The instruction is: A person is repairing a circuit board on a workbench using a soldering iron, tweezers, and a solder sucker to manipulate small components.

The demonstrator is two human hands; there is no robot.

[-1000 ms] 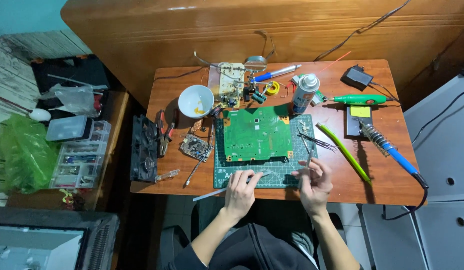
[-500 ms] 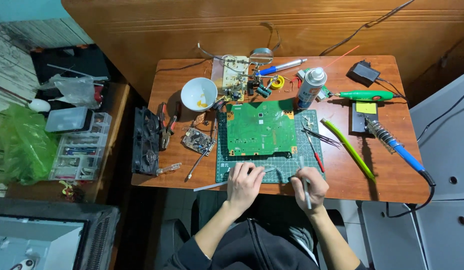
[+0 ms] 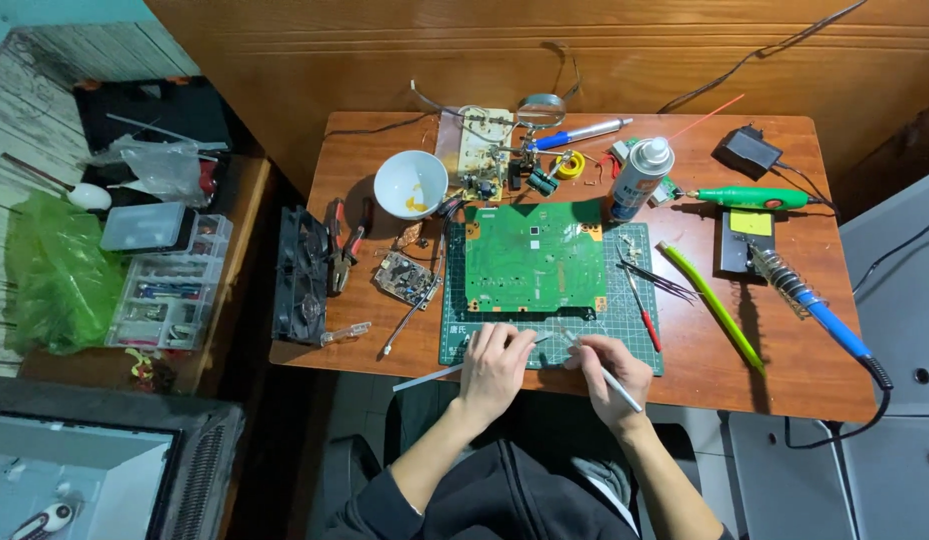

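A: Logging the bench. The left hand [image 3: 493,366] is resting on the near edge of the green cutting mat [image 3: 635,345], fingers curled around a thin grey rod [image 3: 455,371] that is sticking out past the table [image 3: 785,350] edge to the left. The right hand [image 3: 612,368] is pinching a slim white pen-shaped tool [image 3: 617,384], its tip pointing up-left toward the left hand.

B: And the green circuit board [image 3: 536,257]?

A: Lying flat on the mat, just beyond both hands, untouched.

B: So which step?

A: My judgement: the hands are preparing or adjusting the two small tools against each other, not yet working on the board. The next move is calling for a steady, fine bringing-together of the two tips, then a short reach forward to the board.

B: What is hard to read?

A: The point where the tools are meeting is sitting under the fingers; I cannot tell whether anything small is being held between them. The tool tips are too thin to identify. The red-handled tweezers-like tools [image 3: 645,300] to the right of the board are lying apart from the hands. The person's forearms are partly cut off at the bottom edge.
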